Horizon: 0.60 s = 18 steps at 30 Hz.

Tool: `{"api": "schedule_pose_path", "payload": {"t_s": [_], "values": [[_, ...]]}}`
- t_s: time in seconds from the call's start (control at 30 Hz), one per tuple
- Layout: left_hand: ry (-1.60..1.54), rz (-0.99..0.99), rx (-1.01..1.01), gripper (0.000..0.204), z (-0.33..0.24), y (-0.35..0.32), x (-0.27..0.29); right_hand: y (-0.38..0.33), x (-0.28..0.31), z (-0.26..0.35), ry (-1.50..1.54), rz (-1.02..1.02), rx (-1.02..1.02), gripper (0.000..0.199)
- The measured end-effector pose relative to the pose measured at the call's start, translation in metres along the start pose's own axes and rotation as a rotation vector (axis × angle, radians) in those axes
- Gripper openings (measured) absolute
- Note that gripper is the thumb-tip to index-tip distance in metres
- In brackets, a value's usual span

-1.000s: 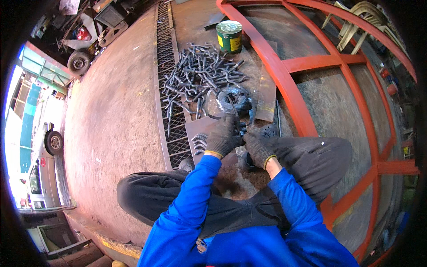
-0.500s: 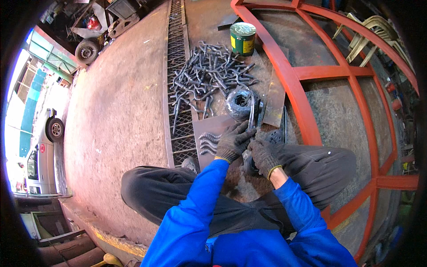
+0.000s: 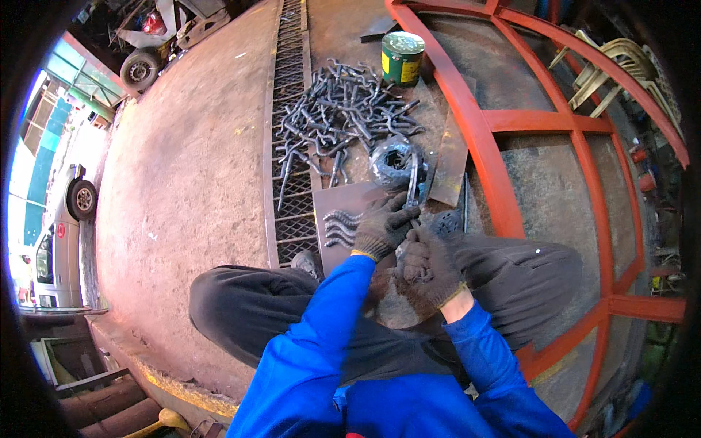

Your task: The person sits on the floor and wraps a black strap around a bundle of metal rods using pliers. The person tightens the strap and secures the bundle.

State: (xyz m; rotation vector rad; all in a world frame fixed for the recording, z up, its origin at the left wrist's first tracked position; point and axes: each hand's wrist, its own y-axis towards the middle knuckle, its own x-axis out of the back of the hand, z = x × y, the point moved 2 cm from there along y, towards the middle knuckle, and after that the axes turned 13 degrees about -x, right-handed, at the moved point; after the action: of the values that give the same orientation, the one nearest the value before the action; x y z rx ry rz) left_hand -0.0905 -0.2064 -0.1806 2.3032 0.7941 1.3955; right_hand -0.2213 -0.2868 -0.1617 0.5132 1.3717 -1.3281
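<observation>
From where I stand: bent rods (image 3: 340,228) nest side by side near the left edge of the plate (image 3: 337,198), probably for order; left hand (image 3: 383,228), back up, over its right edge, fingers against a dark strip (image 3: 415,182), perhaps steadying it, grip unclear; right hand (image 3: 427,271) clenched, contents blurred

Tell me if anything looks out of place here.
The heap of bent rods looks untidy: it's tangled and partly over the floor grating, while curved rods near the left hand sit side by side.
</observation>
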Motion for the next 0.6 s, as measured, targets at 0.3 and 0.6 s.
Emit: {"api": "schedule_pose_path", "payload": {"t_s": [0.3, 0.6], "values": [[0.055, 0.123, 0.080, 0.036, 0.002, 0.002, -0.009, 0.000, -0.064, 0.037, 0.206, 0.127, 0.317, 0.041], [0.056, 0.060, 0.067, 0.034, -0.008, 0.000, -0.003, -0.018, -0.075, 0.060, -2.110, -1.197, -0.018, 0.036]]}}
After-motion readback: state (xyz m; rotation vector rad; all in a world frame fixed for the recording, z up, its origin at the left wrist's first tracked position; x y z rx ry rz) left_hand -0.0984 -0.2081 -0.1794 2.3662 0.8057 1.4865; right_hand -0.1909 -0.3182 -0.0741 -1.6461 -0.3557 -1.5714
